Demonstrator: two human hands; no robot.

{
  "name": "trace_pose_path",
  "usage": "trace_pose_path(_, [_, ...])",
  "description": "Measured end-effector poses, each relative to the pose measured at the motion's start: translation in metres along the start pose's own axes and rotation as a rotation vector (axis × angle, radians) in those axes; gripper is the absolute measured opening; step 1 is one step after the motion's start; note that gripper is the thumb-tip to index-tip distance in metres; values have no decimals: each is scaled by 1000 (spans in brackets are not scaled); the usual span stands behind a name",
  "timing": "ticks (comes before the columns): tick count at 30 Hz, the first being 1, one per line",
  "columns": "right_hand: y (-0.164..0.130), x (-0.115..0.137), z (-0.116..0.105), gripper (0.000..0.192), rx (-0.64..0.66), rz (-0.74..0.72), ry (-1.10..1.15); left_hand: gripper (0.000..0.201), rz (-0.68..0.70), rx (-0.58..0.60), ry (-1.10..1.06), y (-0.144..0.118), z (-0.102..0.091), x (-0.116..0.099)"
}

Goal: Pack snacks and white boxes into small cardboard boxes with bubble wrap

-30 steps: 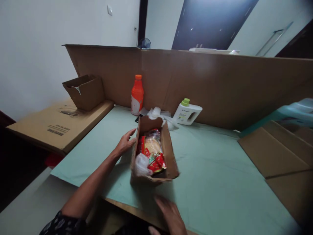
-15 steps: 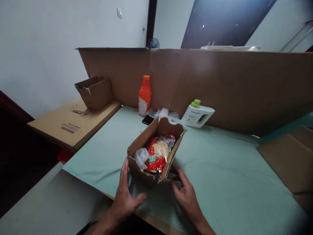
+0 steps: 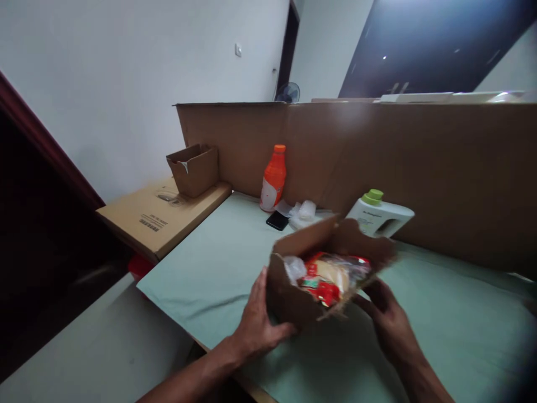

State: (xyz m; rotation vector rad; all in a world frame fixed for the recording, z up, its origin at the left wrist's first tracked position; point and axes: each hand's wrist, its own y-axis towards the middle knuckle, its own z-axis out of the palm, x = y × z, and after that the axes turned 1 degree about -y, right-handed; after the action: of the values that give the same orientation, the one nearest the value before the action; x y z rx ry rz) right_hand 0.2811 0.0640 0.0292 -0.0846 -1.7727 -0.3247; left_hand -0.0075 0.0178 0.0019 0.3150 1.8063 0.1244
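Clutter along the cardboard wall at the back of the desk

A tall cardboard partition (image 3: 419, 162) runs across the desk's (image 3: 218, 263) far edge, the desk laid with a pale green sheet. Against it, toward 12 o'clock, an orange bottle (image 3: 273, 178) stands upright, a black phone (image 3: 277, 220) lying just in front of it and some crumpled white plastic (image 3: 305, 211) beside that. Toward 1 o'clock a white jug with a green cap (image 3: 380, 212) lies on its side. At 10 o'clock an open small carton (image 3: 194, 169) sits on a flat cardboard box (image 3: 163, 215). A fan (image 3: 290, 92) shows above the partition.
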Motion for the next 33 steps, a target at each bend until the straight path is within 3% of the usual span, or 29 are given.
trace_pose_path(2, [-10, -6, -10, 71, -104, 6, -18, 119, 52, 94, 7, 13, -5, -6])
trace_pose_path(4, [-16, -9, -6, 75, -110, 15, -14, 121, 57, 133, 16, 19, -14, -4])
trace_pose_path(11, [-9, 1, 53, 75, -15, -85, 80, 120, -18, 82, -26, 11, -55, 27])
trace_pose_path(15, [-10, 27, 51, 71, -83, -124, 77, 115, 54, 168, -141, 45, -73, 1])
trace_pose_path(19, [-29, 59, 21, 72, -303, -171, 82, 114, 192, 324, -246, 93, -59, -36])
trace_pose_path(21, [-43, 70, 11, 69, -430, -185, 71, 115, 263, 384, -238, 104, -51, -45])
trace_pose_path(23, [-55, 75, 14, 65, -482, -184, 54, 114, 300, 417, -213, 102, -54, -46])
trace_pose_path(25, [-60, 77, 29, 67, -408, -180, 42, 109, 254, 407, -201, 92, -72, -40])
trace_pose_path(29, [-45, 74, 58, 72, -159, -171, 69, 102, 100, 268, -210, 79, -111, -31])
trace_pose_path(33, [-19, 58, 53, 74, -171, -121, 95, 113, 67, 228, -236, 82, -97, -29])
